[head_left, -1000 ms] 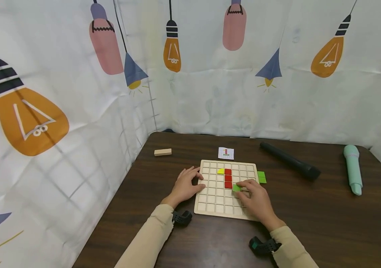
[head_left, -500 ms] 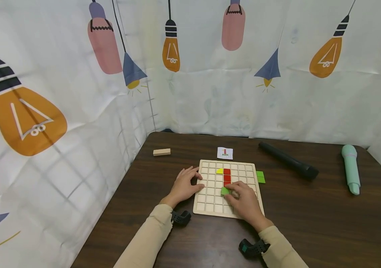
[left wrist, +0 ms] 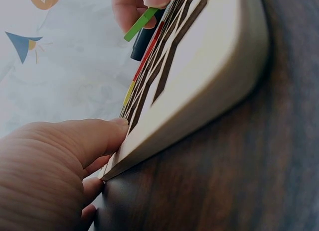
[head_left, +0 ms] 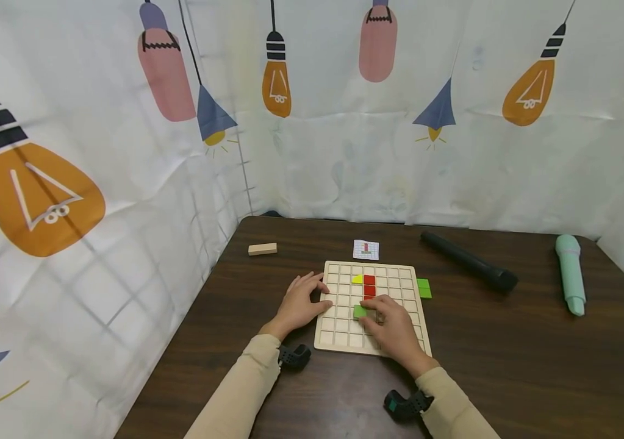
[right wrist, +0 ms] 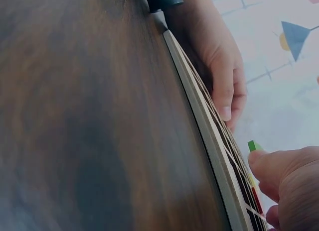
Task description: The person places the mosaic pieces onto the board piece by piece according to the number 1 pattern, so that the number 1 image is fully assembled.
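Note:
A pale wooden grid board (head_left: 339,338) lies on the dark table. My left hand (head_left: 297,305) holds its left edge, the thumb (left wrist: 107,134) on the top and the other fingers at the side. Between thumb and fingers my right hand (head_left: 391,326) pinches a green square tile (head_left: 359,311), which is tilted just above the grid in the left wrist view. Red tiles (head_left: 369,285) form a column in the board, the lowest partly covered by my right fingers. Left of the top one sits a yellow tile (head_left: 357,279) with a slanted side.
Green tiles (head_left: 424,288) lie at the board's right edge. A small printed grid card (head_left: 366,249) is behind the board. A wooden block (head_left: 263,249) stands back left. On the right lie a black microphone-like stick (head_left: 468,261) and a mint-green one (head_left: 571,274).
My right hand has carried the green tile leftward across the grid, from right of the red column to its lower left. My left hand stays at the board's edge.

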`<state>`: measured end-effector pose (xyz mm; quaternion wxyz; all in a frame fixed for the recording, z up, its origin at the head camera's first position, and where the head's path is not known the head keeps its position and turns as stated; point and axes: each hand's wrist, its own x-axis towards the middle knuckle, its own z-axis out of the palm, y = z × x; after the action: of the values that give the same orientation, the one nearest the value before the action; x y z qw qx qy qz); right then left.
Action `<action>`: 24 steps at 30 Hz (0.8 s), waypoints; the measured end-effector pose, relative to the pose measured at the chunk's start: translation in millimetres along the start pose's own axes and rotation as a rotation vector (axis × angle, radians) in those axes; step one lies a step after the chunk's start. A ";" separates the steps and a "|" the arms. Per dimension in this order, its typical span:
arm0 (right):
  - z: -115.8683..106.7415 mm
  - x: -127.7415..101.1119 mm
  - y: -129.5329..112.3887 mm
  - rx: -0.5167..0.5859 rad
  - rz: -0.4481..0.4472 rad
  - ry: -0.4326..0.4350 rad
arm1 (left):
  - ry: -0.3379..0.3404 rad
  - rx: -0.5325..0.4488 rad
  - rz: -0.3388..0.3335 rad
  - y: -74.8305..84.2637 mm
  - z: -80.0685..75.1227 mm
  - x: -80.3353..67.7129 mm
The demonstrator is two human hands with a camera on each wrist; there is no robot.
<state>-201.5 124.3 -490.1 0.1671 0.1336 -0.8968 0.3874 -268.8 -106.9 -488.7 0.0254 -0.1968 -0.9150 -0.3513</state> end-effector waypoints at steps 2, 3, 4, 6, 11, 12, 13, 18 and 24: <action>0.9 1.0 -1.5 0.005 0.008 -0.006 | -0.001 0.003 -0.008 0.1 -0.5 0.7; 1.6 1.4 -2.3 0.006 0.012 -0.009 | 0.001 0.004 -0.009 0.4 -0.7 1.1; 2.2 1.8 -3.1 0.005 0.015 -0.012 | 0.001 0.006 -0.014 0.4 -0.7 1.7; 3.3 2.5 -4.2 -0.004 0.022 -0.019 | 0.003 0.010 -0.013 0.6 -0.9 2.2; 5.2 1.8 -3.4 -0.036 0.005 0.005 | -0.001 0.014 -0.018 0.2 -0.1 3.3; 5.4 1.7 -3.0 -0.036 0.002 0.010 | 0.000 0.012 -0.017 0.2 0.0 3.4; 5.7 1.7 -2.7 -0.037 -0.001 0.015 | -0.001 0.010 -0.019 0.1 0.2 3.6; 6.7 2.2 -1.5 -0.042 0.008 0.019 | -0.002 0.009 -0.018 1.0 0.4 3.2; 8.8 2.2 -3.7 -0.049 0.034 0.011 | -0.004 0.007 -0.010 1.2 -0.3 0.4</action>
<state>-203.9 115.1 -492.4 0.1685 0.1122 -0.9073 0.3687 -268.7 -106.2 -487.7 0.0227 -0.1929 -0.9172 -0.3480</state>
